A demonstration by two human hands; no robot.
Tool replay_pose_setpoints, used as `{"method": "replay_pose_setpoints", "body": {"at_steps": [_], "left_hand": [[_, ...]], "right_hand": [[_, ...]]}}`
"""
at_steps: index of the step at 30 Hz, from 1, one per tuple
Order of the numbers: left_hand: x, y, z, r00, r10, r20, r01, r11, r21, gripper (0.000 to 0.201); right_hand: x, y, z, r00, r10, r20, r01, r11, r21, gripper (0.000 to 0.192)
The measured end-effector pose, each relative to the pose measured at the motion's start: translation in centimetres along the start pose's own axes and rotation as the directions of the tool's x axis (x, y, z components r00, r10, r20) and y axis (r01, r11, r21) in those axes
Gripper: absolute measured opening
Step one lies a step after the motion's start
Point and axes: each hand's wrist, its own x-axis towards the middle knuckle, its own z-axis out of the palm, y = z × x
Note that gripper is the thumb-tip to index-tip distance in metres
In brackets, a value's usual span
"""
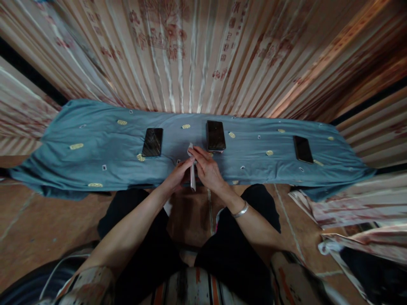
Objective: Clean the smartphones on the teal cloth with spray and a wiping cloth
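Note:
My left hand (pixel 178 174) is closed on a slim phone (pixel 193 181), which is turned so that mostly its pale edge faces me. My right hand (pixel 207 168) lies against the phone's other side and its upper end. A small white cloth or tissue (pixel 190 148) pokes out at the right fingertips, pressed to the top of the phone. Just beyond the right hand sits a stack of phones (pixel 216 135), a black screen uppermost. Another dark phone (pixel 152 142) lies flat to the left of my hands.
A blue cloth with yellow prints (pixel 117 165) covers the long narrow table. One more phone (pixel 303 149) lies toward its right end. A patterned curtain (pixel 197 63) hangs right behind the table. My knees (pixel 127 212) are at the near edge, above a tiled floor (pixel 197 216).

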Motion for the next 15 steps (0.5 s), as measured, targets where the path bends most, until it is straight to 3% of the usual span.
{"method": "replay_pose_setpoints", "body": {"at_steps": [6, 15], "left_hand": [[-0.3, -0.2, 0.2, 1.0, -0.022, -0.011, 0.023, 0.999, 0.04, 0.04], [-0.2, 0.4, 0.4, 0.999, -0.038, -0.015, 0.037, 0.998, -0.057, 0.035]], "right_hand": [[0.3, 0.6, -0.3, 0.999, 0.006, -0.051, -0.005, 1.0, 0.011, 0.055], [0.2, 2.0, 0.6, 0.993, 0.096, -0.061, -0.092, 0.994, 0.064, 0.058]]}}
